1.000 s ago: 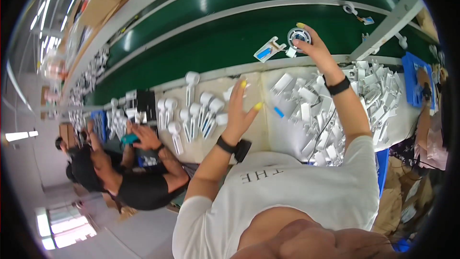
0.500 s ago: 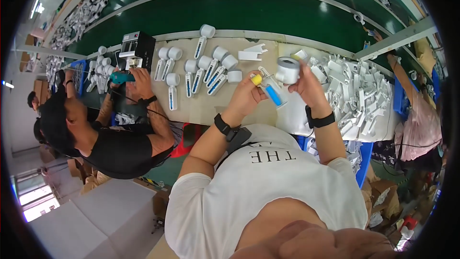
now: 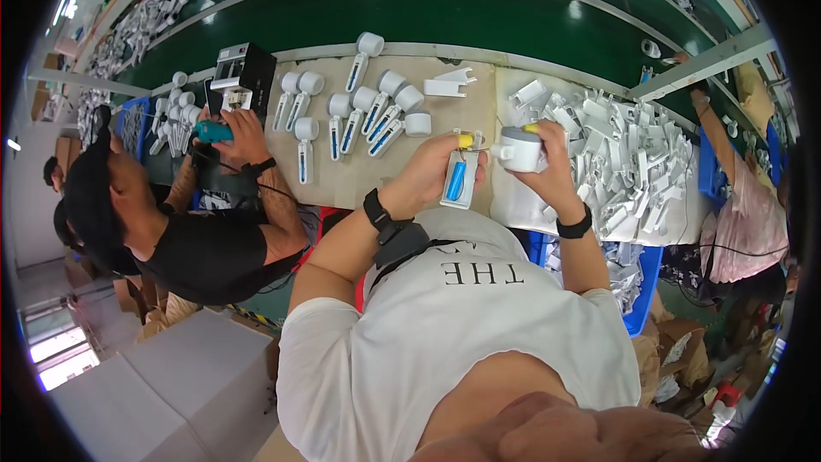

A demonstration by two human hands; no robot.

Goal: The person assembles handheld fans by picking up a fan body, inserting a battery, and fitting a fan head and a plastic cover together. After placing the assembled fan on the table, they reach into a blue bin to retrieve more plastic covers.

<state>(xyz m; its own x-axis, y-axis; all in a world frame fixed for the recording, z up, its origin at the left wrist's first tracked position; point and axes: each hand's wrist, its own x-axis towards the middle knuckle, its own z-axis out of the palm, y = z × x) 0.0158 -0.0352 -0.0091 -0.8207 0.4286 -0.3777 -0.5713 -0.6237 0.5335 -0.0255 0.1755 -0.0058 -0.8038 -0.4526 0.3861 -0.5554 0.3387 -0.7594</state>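
Note:
My left hand (image 3: 425, 173) is closed on a white plastic handle housing (image 3: 463, 202), its open side up. A blue cylindrical battery (image 3: 456, 180) lies lengthwise inside it. My right hand (image 3: 554, 173) grips a round white head (image 3: 517, 156) with a grey rim, held just right of the housing's upper end. Thin wiring seems to run between the two parts, but it is too small to make out fully. Yellow covers sit on a finger or thumb of each hand. Both parts are held above the near edge of the table.
Assembled handles with round heads (image 3: 351, 130) lie to the left on the table. White housings (image 3: 629, 154) are heaped at the right, above a blue crate (image 3: 650, 278). A co-worker (image 3: 205, 239) at my left holds a teal power tool (image 3: 212, 132) beside a black machine (image 3: 242, 77).
The housing has shifted left and swung more upright, with the battery facing up. The round head has tipped so its side shows, and my right hand has turned with it.

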